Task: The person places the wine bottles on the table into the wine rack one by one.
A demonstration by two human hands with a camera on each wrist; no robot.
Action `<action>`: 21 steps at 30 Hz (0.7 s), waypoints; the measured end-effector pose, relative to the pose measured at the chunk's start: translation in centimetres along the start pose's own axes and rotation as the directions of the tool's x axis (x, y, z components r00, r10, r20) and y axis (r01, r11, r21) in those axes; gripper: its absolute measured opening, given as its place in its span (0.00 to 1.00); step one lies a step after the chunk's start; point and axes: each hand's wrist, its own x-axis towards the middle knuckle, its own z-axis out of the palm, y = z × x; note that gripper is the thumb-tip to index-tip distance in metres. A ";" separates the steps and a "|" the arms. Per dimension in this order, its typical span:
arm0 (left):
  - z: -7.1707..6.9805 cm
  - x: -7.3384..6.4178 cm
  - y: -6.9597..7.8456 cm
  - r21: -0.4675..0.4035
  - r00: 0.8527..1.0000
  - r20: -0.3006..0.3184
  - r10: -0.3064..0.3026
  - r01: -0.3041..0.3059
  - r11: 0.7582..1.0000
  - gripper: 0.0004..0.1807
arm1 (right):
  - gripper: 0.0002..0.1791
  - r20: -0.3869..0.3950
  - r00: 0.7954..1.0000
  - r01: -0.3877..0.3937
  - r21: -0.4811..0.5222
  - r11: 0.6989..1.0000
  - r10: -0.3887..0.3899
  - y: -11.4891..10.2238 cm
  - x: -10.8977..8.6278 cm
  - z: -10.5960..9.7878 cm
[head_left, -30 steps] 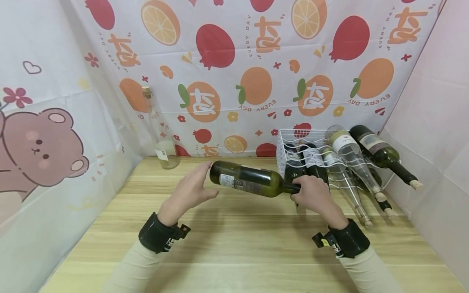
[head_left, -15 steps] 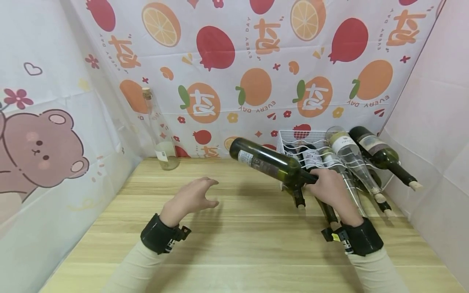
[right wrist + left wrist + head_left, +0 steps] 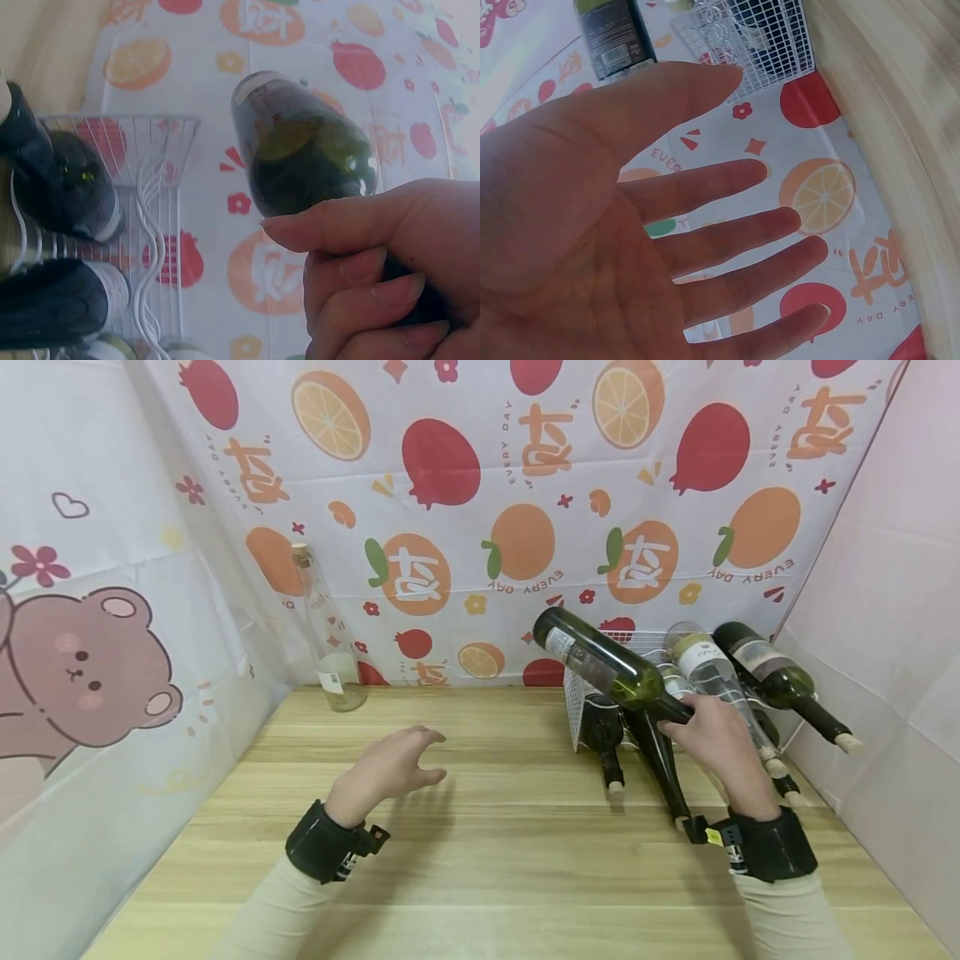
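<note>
A dark green wine bottle (image 3: 600, 660) is tilted, its base up to the left, in front of the upper part of a white wire rack (image 3: 573, 710). My right hand (image 3: 720, 739) grips it by the neck. In the right wrist view, the fingers curl round the neck below the green wine bottle's shoulder (image 3: 307, 157), and the rack's wavy wires (image 3: 154, 247) lie to the left. My left hand (image 3: 390, 772) is held over the table to the left, fingers spread and holding nothing. The left wrist view shows its bare palm (image 3: 577, 247).
Several bottles lie in the rack, necks toward me, among them a clear bottle (image 3: 708, 668) and a dark bottle (image 3: 780, 672) on top at the right. A clear corked bottle (image 3: 337, 660) stands at the back left of the wooden table (image 3: 480, 860). Printed cloths hang around it.
My right hand has carried the green wine bottle rightward, up to the rack, and its base has risen. The left hand was near the base earlier; the bottle has moved away from it.
</note>
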 end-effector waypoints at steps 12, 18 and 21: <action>-0.1 0.0 0.0 0.003 1.000 -0.006 0.011 -0.011 1.000 0.27 | 0.31 -0.046 0.999 -0.015 -0.029 0.999 0.013 2.0 0.3 -0.7; -0.2 -0.1 0.2 0.006 1.000 0.001 -0.002 0.002 1.000 0.27 | 0.27 -0.020 0.999 -0.049 -0.007 0.999 0.049 2.5 0.8 -0.5; -0.2 -0.1 0.2 0.009 1.000 0.003 -0.005 0.005 1.000 0.27 | 0.23 -0.018 0.998 -0.063 -0.010 0.998 0.063 2.8 0.9 -0.4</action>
